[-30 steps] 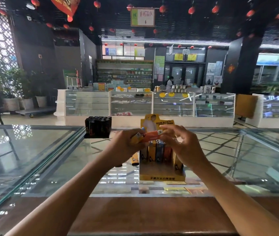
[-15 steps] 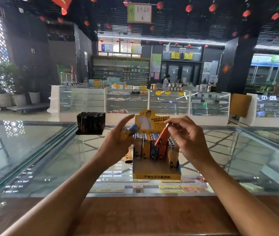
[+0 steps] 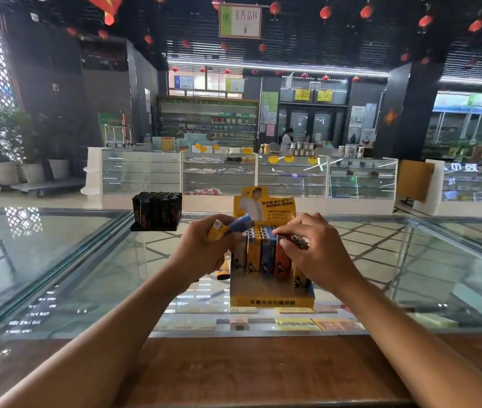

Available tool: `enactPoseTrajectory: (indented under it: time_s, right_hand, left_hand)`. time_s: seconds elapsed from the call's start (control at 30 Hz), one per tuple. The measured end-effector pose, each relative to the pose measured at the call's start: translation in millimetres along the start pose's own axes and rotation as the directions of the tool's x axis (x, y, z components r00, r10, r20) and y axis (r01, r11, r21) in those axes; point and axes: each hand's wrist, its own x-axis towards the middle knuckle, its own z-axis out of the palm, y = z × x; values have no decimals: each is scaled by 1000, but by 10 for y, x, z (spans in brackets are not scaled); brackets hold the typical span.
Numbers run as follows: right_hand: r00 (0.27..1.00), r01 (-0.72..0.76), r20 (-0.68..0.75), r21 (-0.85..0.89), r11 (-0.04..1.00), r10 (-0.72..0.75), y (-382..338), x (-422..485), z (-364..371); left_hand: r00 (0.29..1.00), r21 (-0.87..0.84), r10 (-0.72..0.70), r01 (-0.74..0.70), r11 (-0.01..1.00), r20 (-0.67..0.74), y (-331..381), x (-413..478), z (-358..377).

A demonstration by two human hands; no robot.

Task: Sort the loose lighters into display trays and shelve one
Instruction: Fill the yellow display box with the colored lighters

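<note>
A yellow display tray (image 3: 272, 300) stands on the glass counter in front of me, with several lighters upright in its front row. My right hand (image 3: 319, 254) pinches the top of the orange lighter (image 3: 281, 262), which stands in that row. My left hand (image 3: 204, 248), just left of the tray, holds a blue lighter (image 3: 241, 224) and a yellow lighter (image 3: 215, 231) above the counter. Another orange lighter (image 3: 223, 270) lies on the glass below my left hand. A black tray of dark lighters (image 3: 157, 212) sits at the back left.
The glass counter top (image 3: 86, 275) spreads left and right, with a wooden ledge (image 3: 248, 372) along its near edge. Packets show under the glass below the tray. Shop display cases (image 3: 219, 175) stand far behind.
My right hand has lowered the orange lighter from a tilt above the tray into the front row, upright. My left hand stays beside the tray with its lighters.
</note>
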Motion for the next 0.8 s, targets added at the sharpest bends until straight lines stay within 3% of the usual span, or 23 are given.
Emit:
enactPoseTrajectory:
  time_s: [0.27,0.53,0.7,0.8]
  right_hand:
    - [999,-28,15,-14,1000,28,36,0,9]
    - [998,-62,2,30,998,62,-30,-12,0]
    - [999,12,-47,48,999,-10,-16,-8,-7]
    - [997,80,-5,164,983,-81,-77,-23,-32]
  left_hand:
    - [997,-37,-49,52,998,55,15,-31,8]
    - [985,-202,-41,75,977,170,13,-48,-23]
    - [984,-212,-36,73,974,172,-43,-31,-44]
    - [976,-226,-37,87,970,216,-30,-34,-33]
